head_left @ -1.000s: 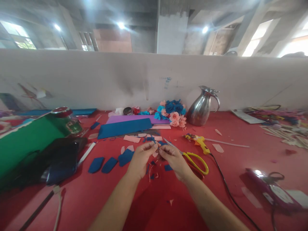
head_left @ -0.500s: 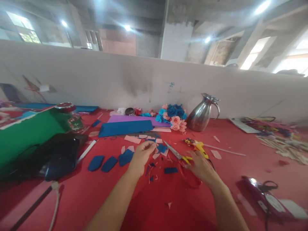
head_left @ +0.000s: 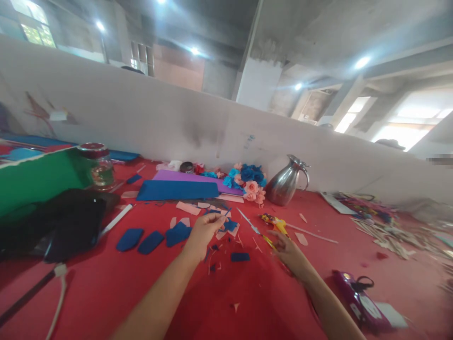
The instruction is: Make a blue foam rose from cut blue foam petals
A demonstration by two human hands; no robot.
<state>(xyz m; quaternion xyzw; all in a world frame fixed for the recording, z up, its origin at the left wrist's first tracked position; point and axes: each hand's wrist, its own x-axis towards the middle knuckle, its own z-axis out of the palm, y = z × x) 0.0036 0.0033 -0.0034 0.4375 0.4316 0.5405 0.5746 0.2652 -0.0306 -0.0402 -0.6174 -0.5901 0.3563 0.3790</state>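
My left hand (head_left: 204, 232) pinches a thin blue strip (head_left: 228, 212) between thumb and fingertips, above small blue and pink foam-like scraps. To its right, my right hand (head_left: 288, 249) is at the handles of a pair of scissors (head_left: 255, 229), fingers curled over them and partly hiding them. The narrow blades appear edge-on and point away toward the left. Just beyond that hand lies a yellow glue gun (head_left: 280, 225). A small dark blue rectangle (head_left: 240, 257) rests between my forearms. Rounded blue pieces (head_left: 151, 242) lie left of my left hand.
Behind the scraps are a blue sheet (head_left: 177, 190), a purple sheet (head_left: 170, 176), a bunch of paper-like flowers (head_left: 249, 182) and a metal jug (head_left: 286, 182). A lidded jar (head_left: 101, 170) and black bag (head_left: 71, 226) stand left. A purple device (head_left: 363, 302) lies right.
The view has tilted and shifted right. My right hand has closed in on the scissors' handles, and the blades have turned from flat to edge-on. My left hand keeps its pinch.
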